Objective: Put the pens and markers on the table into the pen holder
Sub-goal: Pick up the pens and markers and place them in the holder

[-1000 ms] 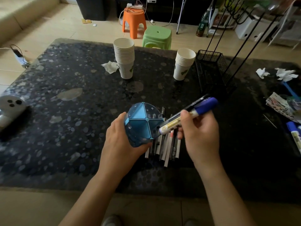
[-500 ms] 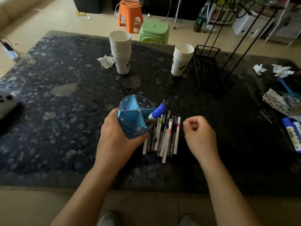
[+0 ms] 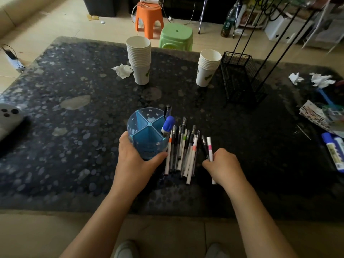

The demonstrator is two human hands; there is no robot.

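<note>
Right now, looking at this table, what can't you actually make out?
All in the head view:
- Lower ends of the pink-banded pen and the dark pen beside it: covered by the right hand.
- Near wall of the holder: hidden by the left hand.
- Markers at the right edge: partly cut off, labels too small to read.
- Print on the cups: too small.

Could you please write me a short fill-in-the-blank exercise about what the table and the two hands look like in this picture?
1. The left hand grips the ____ pen holder.
2. A marker with a ____ cap stands in the holder.
3. The right hand closes on a pen with a ____ band.
4. Behind the table, beside the green stool, stands an ____ stool.

Missing words: blue; blue; pink; orange
</note>
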